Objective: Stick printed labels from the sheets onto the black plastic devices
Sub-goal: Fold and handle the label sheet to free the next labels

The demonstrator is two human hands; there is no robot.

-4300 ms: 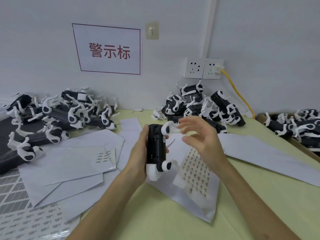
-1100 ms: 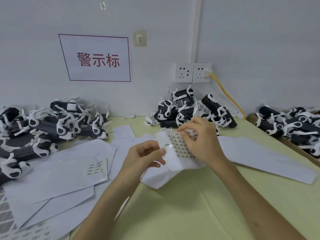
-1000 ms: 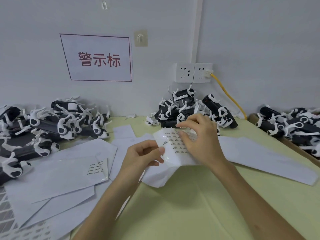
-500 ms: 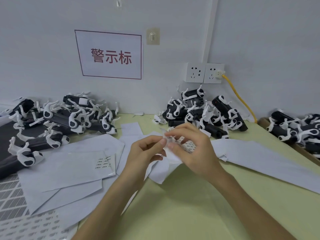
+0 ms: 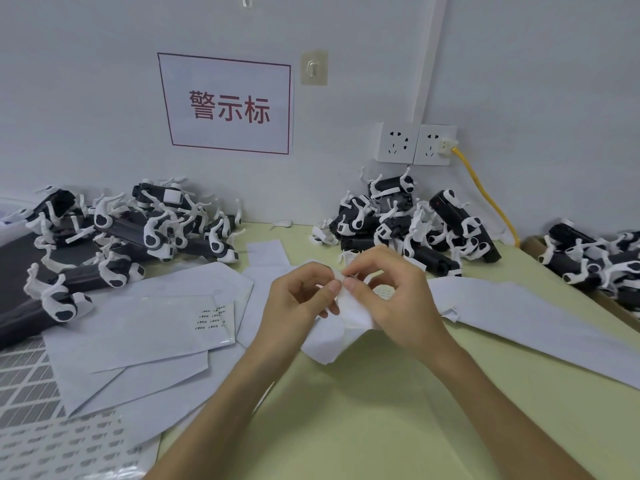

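**Over the bench, two hands pinch a label sheet**

Over the pale green bench (image 5: 381,410), I hold a white label sheet (image 5: 351,311) lifted and crumpled between both hands. My left hand (image 5: 298,303) pinches its upper edge between thumb and curled fingers. My right hand (image 5: 391,299) pinches the same edge just beside it, so the fingertips of both hands almost meet. A few small printed labels show on the sheet behind my right fingers. I cannot tell whether one label is peeling free, because the spot is tiny and partly hidden.

Behind the label sheet, against the wall, lies a heap of black plastic devices (image 5: 408,223) with white clips. Well to the left of the sheet sprawls a second heap (image 5: 156,230), and far to the right of it sits a third heap (image 5: 595,258).

Just left of the label sheet, a flat sheet (image 5: 156,323) with only a few printed labels rests on overlapping plain white papers. Above and to the left of the label sheet hangs a wall sign (image 5: 228,105) with red characters. Above and to the right is a double socket (image 5: 415,143) with a yellow cable (image 5: 485,199) plugged in.
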